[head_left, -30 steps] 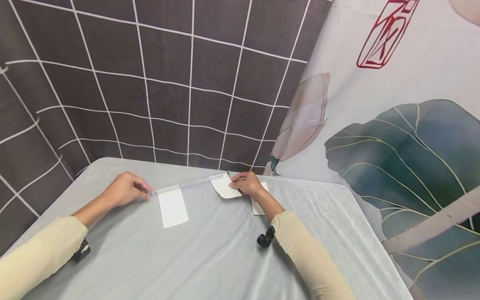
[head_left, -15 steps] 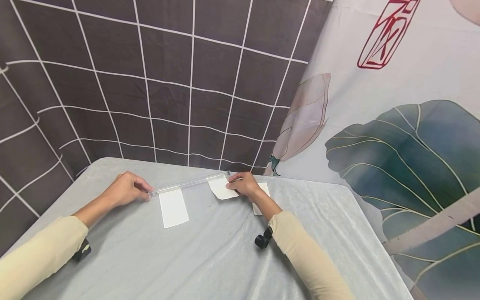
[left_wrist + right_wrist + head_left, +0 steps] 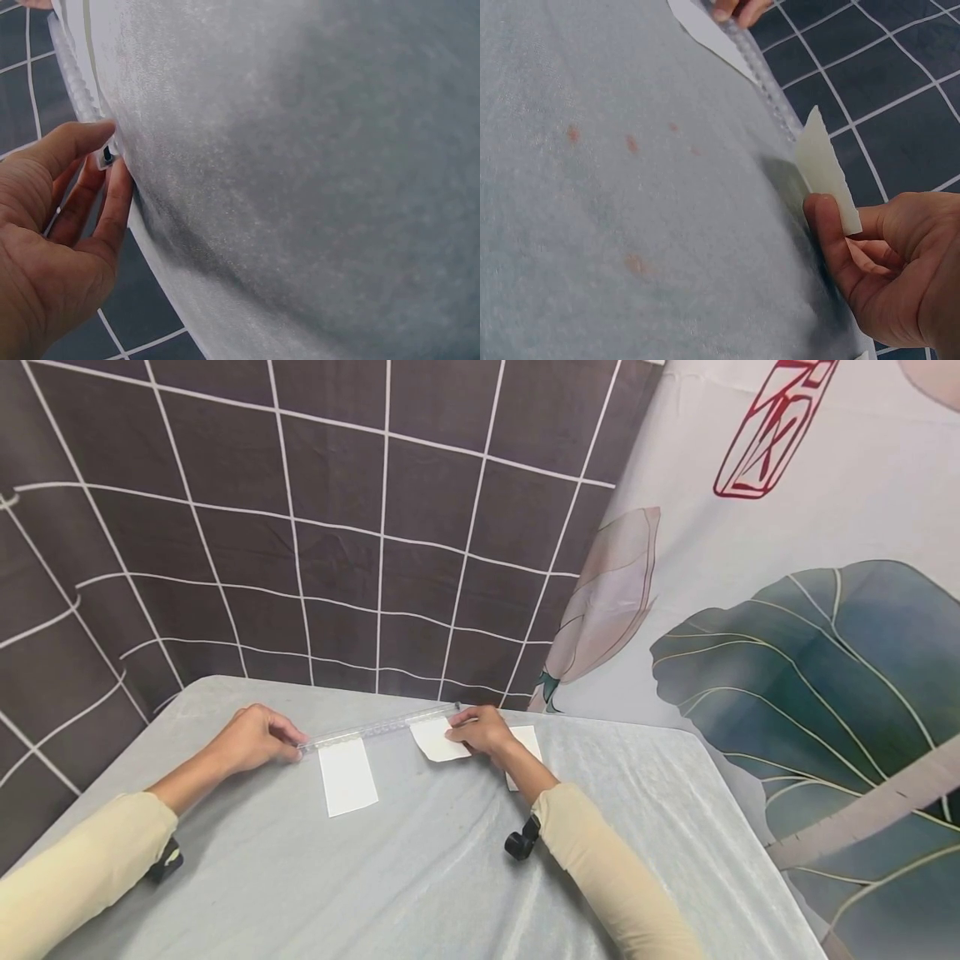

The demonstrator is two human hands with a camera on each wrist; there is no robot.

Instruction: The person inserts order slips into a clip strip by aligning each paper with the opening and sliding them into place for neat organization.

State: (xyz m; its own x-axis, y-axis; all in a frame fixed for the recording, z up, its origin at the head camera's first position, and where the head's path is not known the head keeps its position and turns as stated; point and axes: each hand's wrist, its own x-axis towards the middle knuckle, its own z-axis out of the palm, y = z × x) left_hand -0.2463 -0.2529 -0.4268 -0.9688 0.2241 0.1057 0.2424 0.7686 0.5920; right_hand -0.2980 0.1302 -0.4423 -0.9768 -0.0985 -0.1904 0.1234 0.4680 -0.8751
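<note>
A long clear plastic strip [image 3: 378, 725] with bumps along its length [image 3: 73, 75] lies slantwise near the back of the cloth-covered table. Thumb and fingers of my left hand [image 3: 251, 740] pinch its near-left end, where a small dark tip [image 3: 107, 155] shows. A white paper piece [image 3: 348, 778] lies flat with its top edge at the strip. Between thumb and fingers, my right hand [image 3: 483, 731] holds another paper piece [image 3: 435, 743], tilted up from the cloth, its far edge at the strip; one side looks ragged [image 3: 841, 180] in the right wrist view.
Partly behind the right wrist lies a third paper piece [image 3: 525, 745]. Pale grey cloth [image 3: 420, 877] with soft folds covers the table. A dark gridded curtain [image 3: 330, 560] hangs behind the back edge, and a leaf-patterned one [image 3: 750, 677] hangs at the right.
My right hand has slid slightly left along the strip, carrying its paper piece closer to the flat one. The left hand and strip hold their place.
</note>
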